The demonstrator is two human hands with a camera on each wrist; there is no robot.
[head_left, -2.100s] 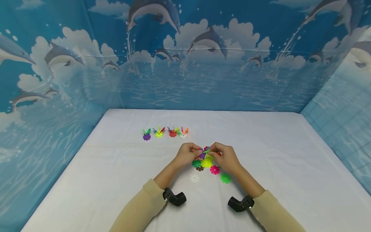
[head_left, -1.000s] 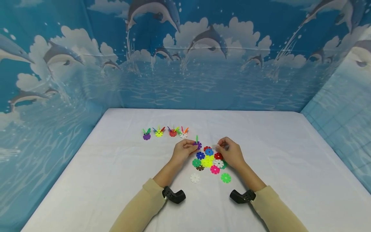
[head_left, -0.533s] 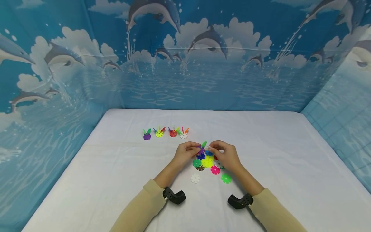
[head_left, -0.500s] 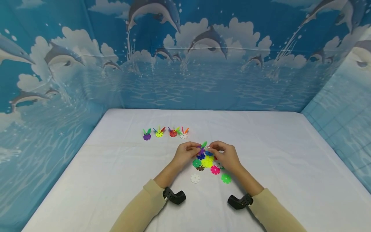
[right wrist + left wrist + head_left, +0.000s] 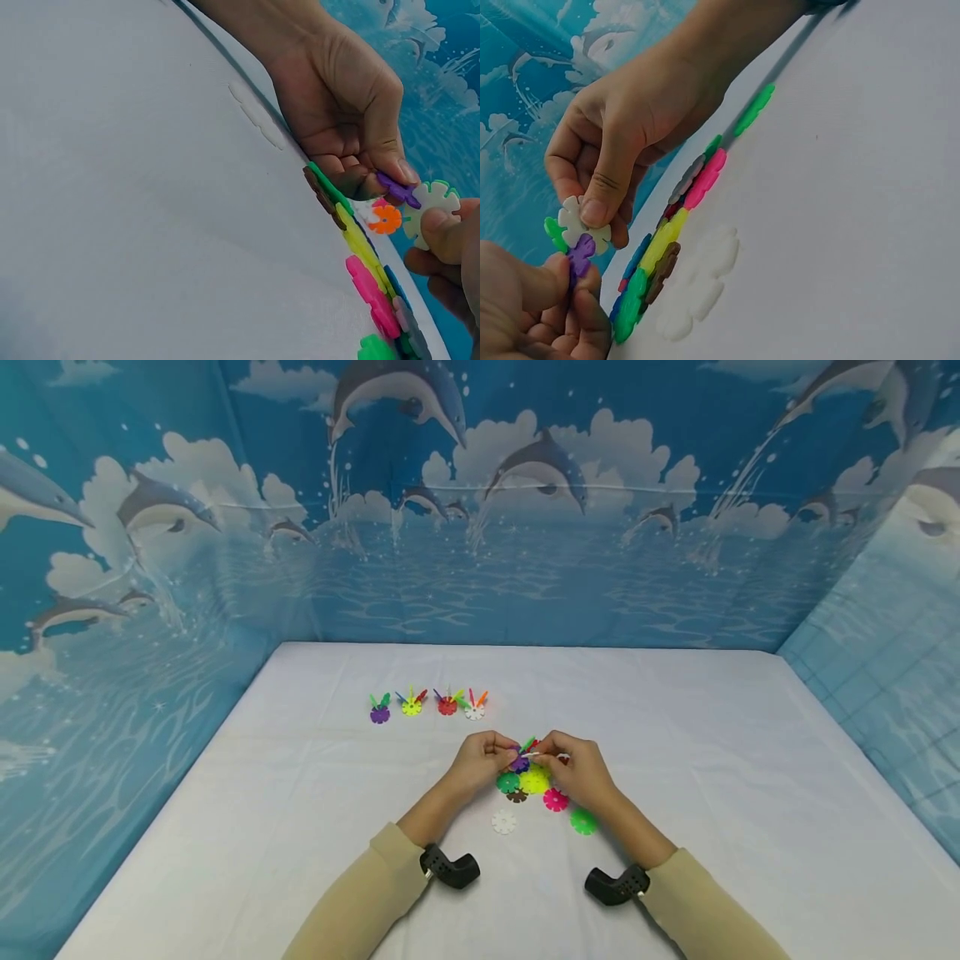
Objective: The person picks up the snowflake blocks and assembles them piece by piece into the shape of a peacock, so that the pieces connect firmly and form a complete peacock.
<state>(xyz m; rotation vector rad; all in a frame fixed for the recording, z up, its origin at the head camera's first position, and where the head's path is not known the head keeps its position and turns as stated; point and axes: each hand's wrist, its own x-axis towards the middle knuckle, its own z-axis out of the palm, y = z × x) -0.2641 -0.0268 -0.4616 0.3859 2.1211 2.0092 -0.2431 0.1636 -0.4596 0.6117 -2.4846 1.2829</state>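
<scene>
My left hand point(image 5: 478, 762) pinches a purple snowflake disc point(image 5: 581, 255) between thumb and fingers. From the purple one's edge a green snowflake disc point(image 5: 553, 234) sticks up. Facing it, my right hand point(image 5: 581, 768) pinches a white snowflake disc point(image 5: 574, 216), whose edge meets the purple disc at its rim; how deep the slots sit in each other I cannot tell. Below the hands lies a loose group of discs, including a yellow disc point(image 5: 535, 781), a green disc point(image 5: 507, 782), a brown disc point(image 5: 517, 796) and a pink disc point(image 5: 556, 799). The hands hide others.
Four-part row aside, finished-looking clusters stand farther back left: a purple cluster point(image 5: 380, 713), a yellow cluster point(image 5: 412, 707), a red cluster point(image 5: 447, 703) and a white cluster point(image 5: 475, 710). Nearer lie a single white disc point(image 5: 504, 822) and a bright green disc point(image 5: 583, 822) on the white tabletop point(image 5: 262, 827).
My right hand, apart with the white disc a second ago, has come left to the purple disc. The left hand has moved slightly right and nearer, over the group.
</scene>
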